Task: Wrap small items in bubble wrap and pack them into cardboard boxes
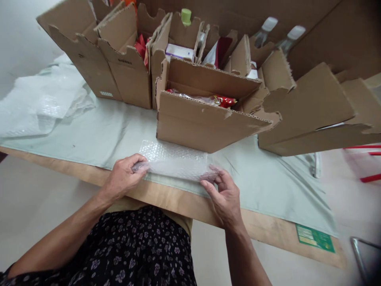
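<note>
Bubble-wrap sheet held between two hands at the near edge of the surface, over a pale green cloth. The fingers of the left hand are closed around its left end; those of the right hand pinch its right end. Directly beyond stands the front cardboard box, holding red packets and bounding the space on the far side; whether sheet and box touch cannot be told. Behind it, a row of cardboard compartments contains a red item, a white-and-purple box, an object with a green cap and two white-capped bottles. A further cardboard box stands to the right. Loose bubble wrap lies heaped at the far left, well apart from the hands. A green label marks the surface's right near edge.
</note>
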Motion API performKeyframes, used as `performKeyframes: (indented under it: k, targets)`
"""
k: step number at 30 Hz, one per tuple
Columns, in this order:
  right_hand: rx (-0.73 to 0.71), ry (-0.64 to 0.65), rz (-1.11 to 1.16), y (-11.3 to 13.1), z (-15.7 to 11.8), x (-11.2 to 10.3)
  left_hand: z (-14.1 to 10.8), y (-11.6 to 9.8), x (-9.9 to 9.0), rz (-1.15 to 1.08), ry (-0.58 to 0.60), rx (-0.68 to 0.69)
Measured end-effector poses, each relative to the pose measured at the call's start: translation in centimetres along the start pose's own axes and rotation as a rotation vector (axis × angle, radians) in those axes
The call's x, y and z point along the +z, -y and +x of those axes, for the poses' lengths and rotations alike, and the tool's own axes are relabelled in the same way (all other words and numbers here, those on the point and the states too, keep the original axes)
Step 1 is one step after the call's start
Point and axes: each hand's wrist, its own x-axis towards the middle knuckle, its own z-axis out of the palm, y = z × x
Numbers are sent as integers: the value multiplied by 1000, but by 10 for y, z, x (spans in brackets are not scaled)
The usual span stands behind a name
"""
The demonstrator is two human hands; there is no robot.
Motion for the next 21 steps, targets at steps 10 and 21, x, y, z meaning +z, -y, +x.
performKeyframes:
  k: [10, 21]
  targets:
    - [-11, -63, -382, -11, 16, 15, 17, 14, 17, 194, -114, 21]
    - [-175, -113, -762, -20, 26, -5, 13, 10, 7, 559, -99, 27]
